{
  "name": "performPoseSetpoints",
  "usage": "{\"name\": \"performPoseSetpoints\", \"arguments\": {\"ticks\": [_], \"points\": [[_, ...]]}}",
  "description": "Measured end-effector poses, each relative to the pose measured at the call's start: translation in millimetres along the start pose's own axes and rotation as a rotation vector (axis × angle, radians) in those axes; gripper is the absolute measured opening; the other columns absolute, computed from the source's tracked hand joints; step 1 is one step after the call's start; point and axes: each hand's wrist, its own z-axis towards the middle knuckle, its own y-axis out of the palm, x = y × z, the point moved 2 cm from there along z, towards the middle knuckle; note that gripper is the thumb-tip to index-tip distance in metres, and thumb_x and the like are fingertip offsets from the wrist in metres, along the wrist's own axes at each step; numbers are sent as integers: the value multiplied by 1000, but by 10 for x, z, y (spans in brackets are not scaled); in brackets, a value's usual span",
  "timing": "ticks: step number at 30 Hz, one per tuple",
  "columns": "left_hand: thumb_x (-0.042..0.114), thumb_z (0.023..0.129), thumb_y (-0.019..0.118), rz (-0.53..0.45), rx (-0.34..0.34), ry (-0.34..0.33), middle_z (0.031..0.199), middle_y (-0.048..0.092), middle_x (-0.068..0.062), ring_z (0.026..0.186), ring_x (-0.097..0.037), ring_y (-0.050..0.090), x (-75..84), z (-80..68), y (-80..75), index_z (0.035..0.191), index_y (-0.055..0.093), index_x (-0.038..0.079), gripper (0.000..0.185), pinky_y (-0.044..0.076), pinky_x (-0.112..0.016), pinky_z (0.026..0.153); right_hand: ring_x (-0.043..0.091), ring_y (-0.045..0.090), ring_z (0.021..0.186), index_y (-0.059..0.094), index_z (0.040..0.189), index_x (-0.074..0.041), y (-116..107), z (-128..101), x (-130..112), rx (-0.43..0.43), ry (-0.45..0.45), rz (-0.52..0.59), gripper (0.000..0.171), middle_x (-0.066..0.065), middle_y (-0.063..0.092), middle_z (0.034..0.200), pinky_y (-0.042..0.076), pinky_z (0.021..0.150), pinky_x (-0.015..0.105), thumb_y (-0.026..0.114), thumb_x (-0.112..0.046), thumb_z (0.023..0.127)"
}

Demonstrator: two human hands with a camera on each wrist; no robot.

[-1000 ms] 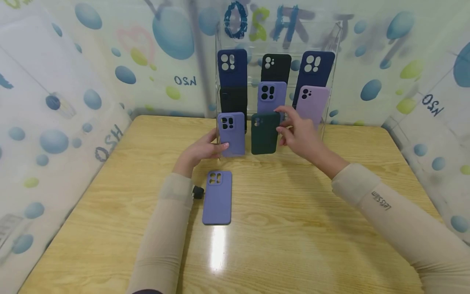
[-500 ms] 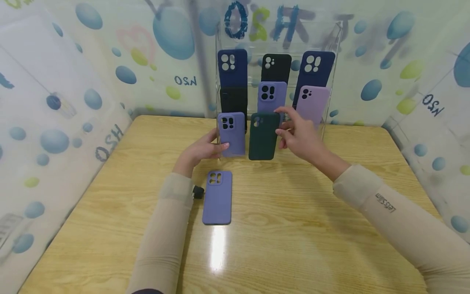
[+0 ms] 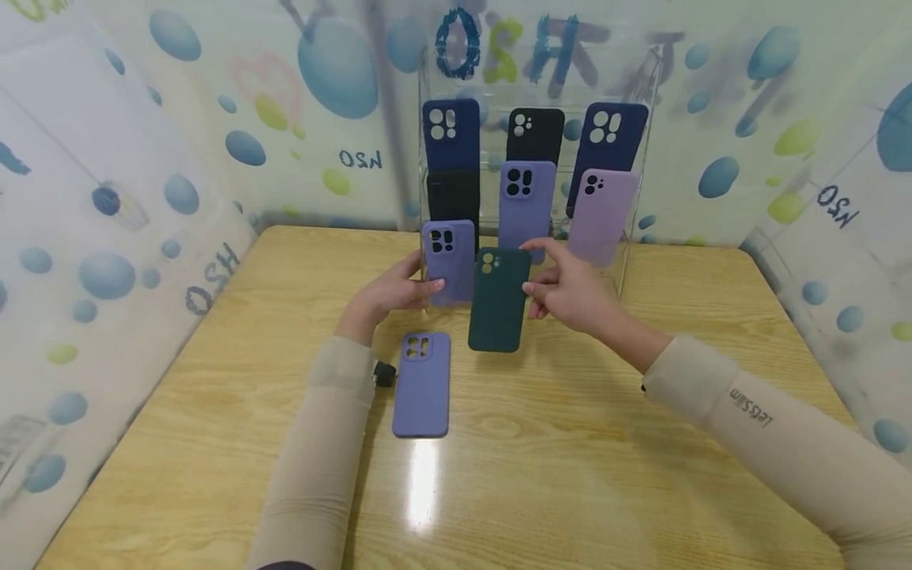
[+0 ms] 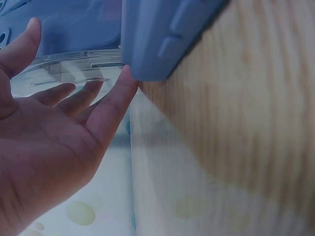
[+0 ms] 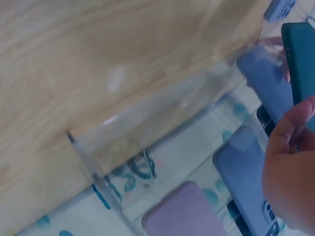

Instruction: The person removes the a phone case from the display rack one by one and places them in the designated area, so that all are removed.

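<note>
The right hand (image 3: 572, 293) pinches the green case (image 3: 499, 301) by its edge in front of the rack (image 5: 94, 173), apparently leaving its face uncovered; the left hand (image 3: 390, 290), loosely spread, touches a purple case (image 3: 453, 269), presumably steadying it.

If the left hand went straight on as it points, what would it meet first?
Most likely the lowest standing purple case: in the head view the left hand points toward it, its thumb overlapping the front, though depth is unclear.

Head view looks down; wrist views sit closer.
</note>
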Motion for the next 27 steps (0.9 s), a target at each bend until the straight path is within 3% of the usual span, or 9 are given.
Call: {"name": "performPoseSetpoints", "arguments": {"ticks": [8, 16, 27], "points": [[27, 107, 66, -3, 2, -6, 181, 13, -7, 150, -37, 49, -9, -40, 19, 173, 11, 20, 87, 48, -55, 120, 42, 77, 83, 39, 159, -11, 246, -94, 161, -121, 51, 52, 61, 22, 79, 97, 67, 79, 50, 62, 1, 105], [28, 106, 67, -3, 4, -5, 181, 13, -6, 150, -37, 49, -6, -39, 16, 173, 11, 20, 87, 49, -55, 120, 36, 76, 73, 39, 159, -8, 449, -216, 305, -186, 114, 56, 62, 20, 79, 87, 68, 73, 46, 62, 5, 103], [28, 106, 67, 4, 8, -9, 181, 12, -6, 152, -36, 47, 13, -37, 5, 173, 10, 20, 88, 47, -55, 121, 26, 74, 63, 40, 156, -8, 578, -268, 402, -195, 193, 58, 58, 17, 76, 77, 66, 65, 40, 63, 4, 103]]}}
